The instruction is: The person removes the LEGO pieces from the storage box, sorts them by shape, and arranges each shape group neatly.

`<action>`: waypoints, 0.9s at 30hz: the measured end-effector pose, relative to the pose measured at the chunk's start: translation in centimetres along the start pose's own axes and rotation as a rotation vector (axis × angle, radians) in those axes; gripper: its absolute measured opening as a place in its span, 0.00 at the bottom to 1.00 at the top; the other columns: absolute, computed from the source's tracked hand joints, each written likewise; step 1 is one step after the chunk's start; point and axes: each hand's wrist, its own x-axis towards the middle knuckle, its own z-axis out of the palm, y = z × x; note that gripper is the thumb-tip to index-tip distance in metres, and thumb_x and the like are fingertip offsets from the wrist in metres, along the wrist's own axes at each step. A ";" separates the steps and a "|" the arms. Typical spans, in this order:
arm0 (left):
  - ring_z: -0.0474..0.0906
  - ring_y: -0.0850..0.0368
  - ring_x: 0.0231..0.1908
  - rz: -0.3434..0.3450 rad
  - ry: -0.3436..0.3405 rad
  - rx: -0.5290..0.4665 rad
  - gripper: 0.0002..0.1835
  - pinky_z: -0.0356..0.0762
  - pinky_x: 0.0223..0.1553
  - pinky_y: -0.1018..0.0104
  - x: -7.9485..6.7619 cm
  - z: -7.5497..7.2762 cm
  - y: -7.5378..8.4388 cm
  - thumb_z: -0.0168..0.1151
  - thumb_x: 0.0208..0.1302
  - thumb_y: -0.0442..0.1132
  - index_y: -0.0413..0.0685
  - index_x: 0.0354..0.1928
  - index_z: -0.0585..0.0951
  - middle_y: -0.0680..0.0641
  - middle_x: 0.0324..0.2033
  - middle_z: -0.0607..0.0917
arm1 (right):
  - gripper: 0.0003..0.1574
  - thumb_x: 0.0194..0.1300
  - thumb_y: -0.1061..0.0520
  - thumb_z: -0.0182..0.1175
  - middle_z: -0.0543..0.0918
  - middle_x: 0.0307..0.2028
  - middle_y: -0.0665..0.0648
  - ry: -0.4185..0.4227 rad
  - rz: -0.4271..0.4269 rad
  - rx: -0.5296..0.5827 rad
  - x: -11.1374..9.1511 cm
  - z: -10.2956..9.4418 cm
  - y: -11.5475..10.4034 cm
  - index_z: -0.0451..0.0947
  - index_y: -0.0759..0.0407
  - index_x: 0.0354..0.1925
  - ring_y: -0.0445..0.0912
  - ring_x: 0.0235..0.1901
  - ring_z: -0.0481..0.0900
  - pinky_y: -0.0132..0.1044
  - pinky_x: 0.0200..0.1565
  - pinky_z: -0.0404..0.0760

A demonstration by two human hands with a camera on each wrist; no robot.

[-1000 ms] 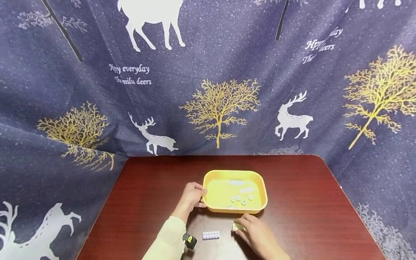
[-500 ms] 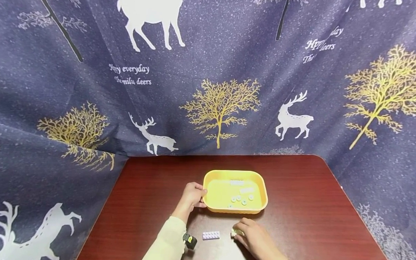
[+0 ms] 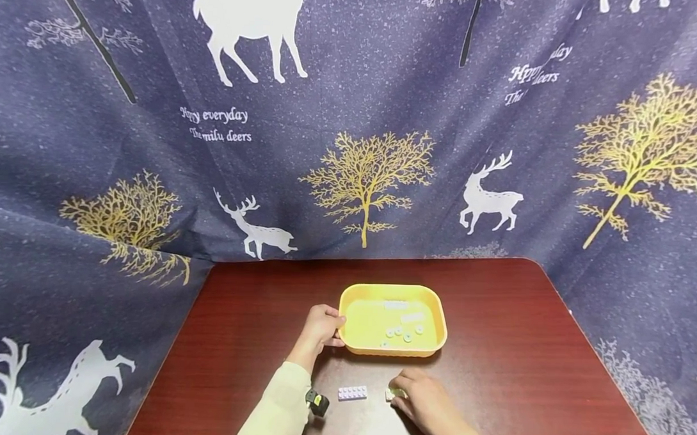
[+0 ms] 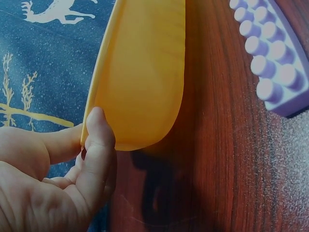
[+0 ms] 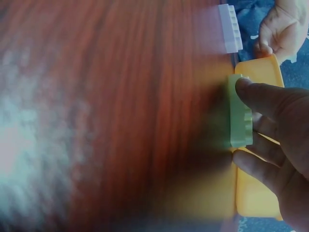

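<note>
My left hand (image 3: 321, 325) pinches the left end of a yellow plastic tray (image 3: 345, 300), thumb and fingers on either side of its rim. In the left wrist view the pinched rim shows at close range. Below the tray in the head view, my right hand (image 3: 428, 399) holds a light green building block (image 5: 239, 111) low over the table. Its thumb lies over one end of the block in the right wrist view, and the fingers reach along the far, studded side. A purple studded building block (image 3: 352, 393) lies on the table to the left of the green one.
Inside the tray lie two pale studded blocks, one a long pale block (image 3: 412, 318), and several small round pieces (image 3: 408, 338). The dark red-brown table (image 3: 511, 351) ends at a blue patterned cloth (image 3: 269, 176) behind and along the sides.
My right hand has drawn the green block a little toward the front edge, away from the tray, leaving a wider gap. The left hand stays at the tray's rim.
</note>
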 end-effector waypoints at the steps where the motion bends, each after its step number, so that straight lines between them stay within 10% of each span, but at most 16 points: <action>1: 0.78 0.53 0.22 -0.002 0.001 0.001 0.11 0.92 0.24 0.61 0.0 0.0 0.0 0.62 0.68 0.26 0.28 0.48 0.73 0.35 0.33 0.80 | 0.12 0.56 0.50 0.76 0.82 0.36 0.42 -0.004 0.001 -0.001 0.0 0.1 0.0 0.85 0.49 0.39 0.40 0.38 0.80 0.37 0.39 0.87; 27: 0.81 0.51 0.24 -0.003 -0.003 0.004 0.12 0.92 0.25 0.60 0.2 -0.2 0.1 0.62 0.69 0.26 0.28 0.49 0.73 0.29 0.38 0.81 | 0.19 0.55 0.54 0.77 0.81 0.40 0.45 -0.004 0.003 0.005 1.1 -1.2 0.2 0.84 0.54 0.44 0.40 0.41 0.80 0.39 0.46 0.88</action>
